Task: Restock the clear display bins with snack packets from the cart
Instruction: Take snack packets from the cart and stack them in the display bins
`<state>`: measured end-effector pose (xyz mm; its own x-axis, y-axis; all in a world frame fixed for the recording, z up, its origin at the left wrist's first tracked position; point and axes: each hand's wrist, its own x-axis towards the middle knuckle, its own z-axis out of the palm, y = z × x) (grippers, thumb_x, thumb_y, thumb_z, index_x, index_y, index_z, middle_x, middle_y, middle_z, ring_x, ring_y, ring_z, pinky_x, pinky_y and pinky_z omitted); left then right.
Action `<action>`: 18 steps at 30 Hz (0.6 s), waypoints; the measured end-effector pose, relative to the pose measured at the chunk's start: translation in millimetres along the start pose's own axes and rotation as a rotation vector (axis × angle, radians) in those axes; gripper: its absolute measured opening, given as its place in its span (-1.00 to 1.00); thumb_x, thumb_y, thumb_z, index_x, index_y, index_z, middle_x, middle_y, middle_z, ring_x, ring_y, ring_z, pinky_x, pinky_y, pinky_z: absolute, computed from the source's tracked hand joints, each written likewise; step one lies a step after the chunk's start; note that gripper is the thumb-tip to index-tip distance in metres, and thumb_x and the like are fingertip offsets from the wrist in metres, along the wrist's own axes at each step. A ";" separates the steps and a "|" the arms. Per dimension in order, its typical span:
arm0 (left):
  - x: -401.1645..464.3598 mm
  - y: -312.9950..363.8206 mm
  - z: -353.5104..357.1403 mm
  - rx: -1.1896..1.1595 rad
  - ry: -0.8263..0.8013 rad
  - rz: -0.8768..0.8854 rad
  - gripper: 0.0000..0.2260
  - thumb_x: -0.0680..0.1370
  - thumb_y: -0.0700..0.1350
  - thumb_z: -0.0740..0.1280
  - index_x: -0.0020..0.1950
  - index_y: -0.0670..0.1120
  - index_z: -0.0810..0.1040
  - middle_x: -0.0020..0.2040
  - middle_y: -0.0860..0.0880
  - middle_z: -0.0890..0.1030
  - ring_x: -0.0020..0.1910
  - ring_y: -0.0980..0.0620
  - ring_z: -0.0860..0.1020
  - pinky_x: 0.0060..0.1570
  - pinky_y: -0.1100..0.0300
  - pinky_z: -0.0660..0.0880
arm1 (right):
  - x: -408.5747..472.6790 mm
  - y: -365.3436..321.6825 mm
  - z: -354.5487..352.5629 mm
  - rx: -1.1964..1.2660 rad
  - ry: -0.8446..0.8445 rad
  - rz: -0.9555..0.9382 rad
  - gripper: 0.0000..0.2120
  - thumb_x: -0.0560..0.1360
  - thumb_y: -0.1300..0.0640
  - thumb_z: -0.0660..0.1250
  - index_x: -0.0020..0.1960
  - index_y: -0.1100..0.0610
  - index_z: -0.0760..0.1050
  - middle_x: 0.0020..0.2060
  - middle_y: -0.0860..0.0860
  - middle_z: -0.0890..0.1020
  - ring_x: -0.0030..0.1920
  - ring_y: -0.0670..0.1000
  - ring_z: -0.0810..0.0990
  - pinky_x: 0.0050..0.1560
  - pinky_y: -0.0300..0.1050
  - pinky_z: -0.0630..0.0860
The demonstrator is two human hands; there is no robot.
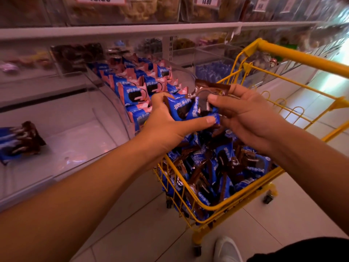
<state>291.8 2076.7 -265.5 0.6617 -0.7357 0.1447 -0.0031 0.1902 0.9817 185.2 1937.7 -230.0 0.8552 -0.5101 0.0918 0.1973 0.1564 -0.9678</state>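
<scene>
Both hands above cart (217, 207) — left hand (166, 125), right hand (243, 114) gripping snack packets (188, 108).

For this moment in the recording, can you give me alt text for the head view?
Both hands hold blue-and-brown snack packets above a yellow cart full of the same packets: left hand, right hand. Left of the cart, one clear bin holds blue-and-pink packets; the nearer bin holds one packet.

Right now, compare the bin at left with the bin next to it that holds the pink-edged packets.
The left bin is nearly bare, holding one blue-and-brown packet; the pink-edged bin is packed with upright rows of blue-and-pink packets. The left bin sits nearer the camera, the pink-edged bin beyond it. Both are clear plastic with curved fronts.
</scene>
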 end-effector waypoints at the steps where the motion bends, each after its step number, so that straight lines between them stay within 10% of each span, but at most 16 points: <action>1: 0.4 -0.1 -0.6 -0.016 0.017 0.017 -0.25 0.18 -0.13 0.65 0.20 -0.05 0.27 -0.02 0.01 0.70 0.01 -0.02 0.69 0.01 0.02 0.63 | 0.1 2.7 2.2 0.032 0.023 0.007 -0.69 0.30 0.22 0.46 0.01 0.22 0.49 -0.15 0.10 0.70 -0.22 0.00 0.70 -0.29 -0.16 0.62; 8: 3.3 2.6 -12.3 0.032 0.047 0.046 -0.46 0.28 -0.14 0.52 0.11 0.07 0.28 -0.10 0.01 0.71 -0.04 -0.02 0.69 -0.03 0.03 0.64 | -0.1 21.4 14.5 0.069 -0.013 0.041 -0.68 0.25 0.16 0.51 -0.07 0.19 0.48 -0.17 0.09 0.70 -0.16 -0.02 0.70 -0.03 -0.15 0.64; 11: -0.7 12.9 -19.8 0.067 0.008 0.018 -0.48 0.25 -0.17 0.45 0.05 0.15 0.26 0.06 -0.19 0.62 0.06 -0.21 0.65 0.02 -0.20 0.61 | 1.6 16.0 11.6 -0.083 -0.120 0.034 -0.43 0.27 0.23 0.53 0.25 0.23 0.47 0.08 0.12 0.67 0.03 0.06 0.69 0.06 -0.04 0.63; 18: -29.5 32.7 -45.5 0.200 -0.012 0.242 -0.33 0.25 -0.30 0.26 0.21 0.24 0.15 0.22 0.04 0.37 0.04 0.28 0.57 -0.17 0.35 0.53 | 2.0 7.6 42.0 -0.135 -0.426 0.036 -0.25 0.25 0.44 0.49 0.40 0.15 0.38 0.18 0.13 0.67 0.16 0.08 0.66 0.07 -0.12 0.60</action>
<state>306.3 2134.1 -243.3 0.6152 -0.6923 0.3772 -0.3079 0.2295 0.9233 208.5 1973.4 -227.4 0.9870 -0.1079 0.1191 0.1241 0.0416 -0.9914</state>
